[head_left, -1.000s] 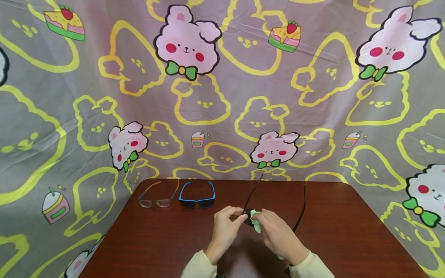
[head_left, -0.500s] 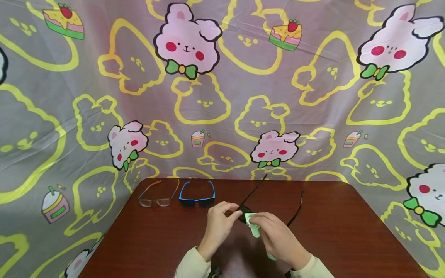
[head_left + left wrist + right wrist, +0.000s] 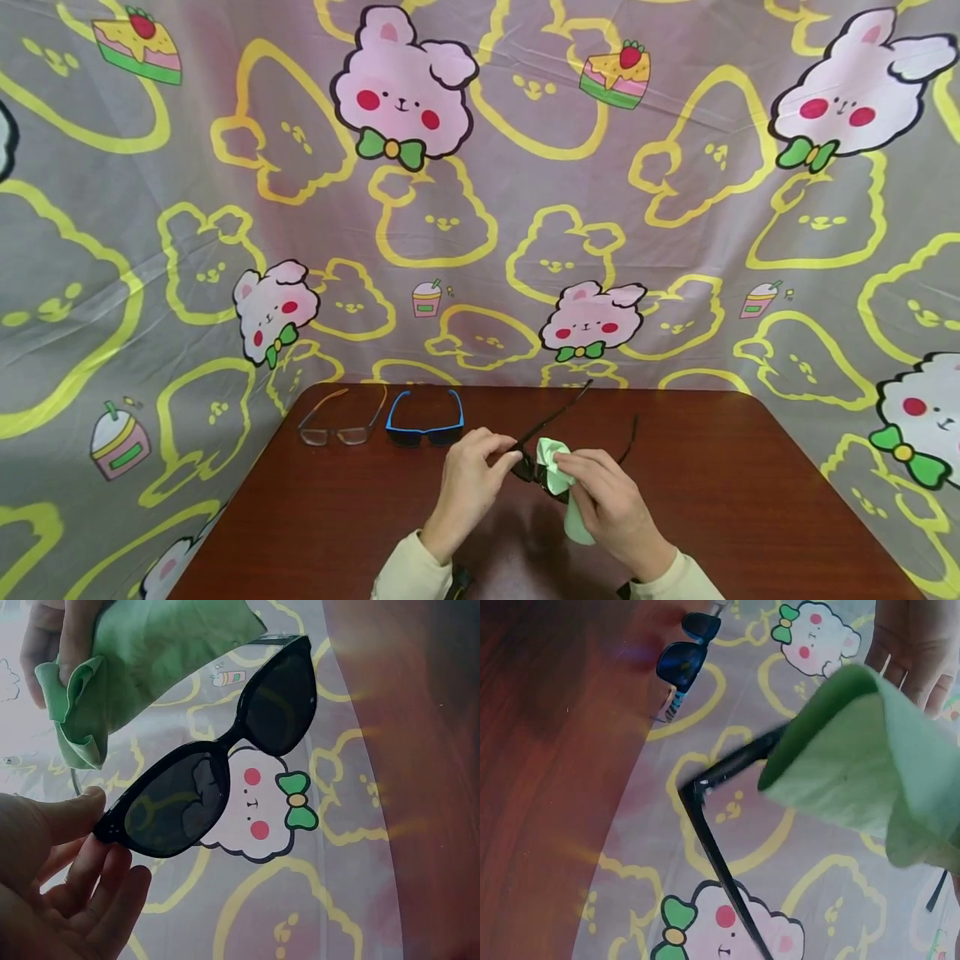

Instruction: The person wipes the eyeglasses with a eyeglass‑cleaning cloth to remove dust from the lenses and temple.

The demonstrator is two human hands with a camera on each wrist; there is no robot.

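Note:
My left hand (image 3: 472, 483) pinches a pair of black sunglasses (image 3: 176, 802) at one end of the frame, by the hinge, between thumb and fingers. The dark lenses face the left wrist camera, and both temples are unfolded. In my right hand (image 3: 617, 504) is a light green cloth (image 3: 553, 467), gripped by the fingers, with a loose flap hanging below. The head view shows the cloth over part of the sunglasses' front. Seen from the right wrist, the cloth (image 3: 855, 772) hides much of the frame; whether it touches the lenses there I cannot tell.
On the dark wooden table (image 3: 322, 517), blue-framed sunglasses (image 3: 425, 436) lie at the back left. Beside them are clear-lensed eyeglasses (image 3: 335, 436) with orange-brown temples. A patterned curtain (image 3: 480, 183) surrounds the table's back and sides.
The black sunglasses have tilted, their temples now slanting further right. My left hand has shifted slightly left. The cloth in my right hand has bunched upward, and its lower flap shows more.

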